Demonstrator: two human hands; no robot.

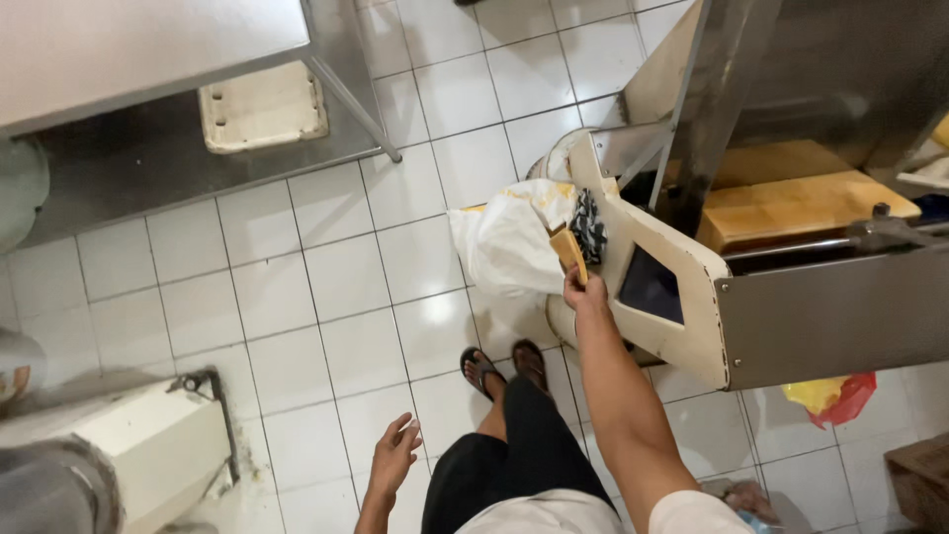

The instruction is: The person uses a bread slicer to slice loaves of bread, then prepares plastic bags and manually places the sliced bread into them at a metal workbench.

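right hand: fingers pinched on tan flat piece over white bag | left hand: fingers loosely spread, nothing held

Two hands, one white bag

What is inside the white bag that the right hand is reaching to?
The right hand holds a flat tan piece at the mouth of the white bag. Beside it lies a black-and-white patterned item. The bag's opaque cloth covers anything deeper inside.
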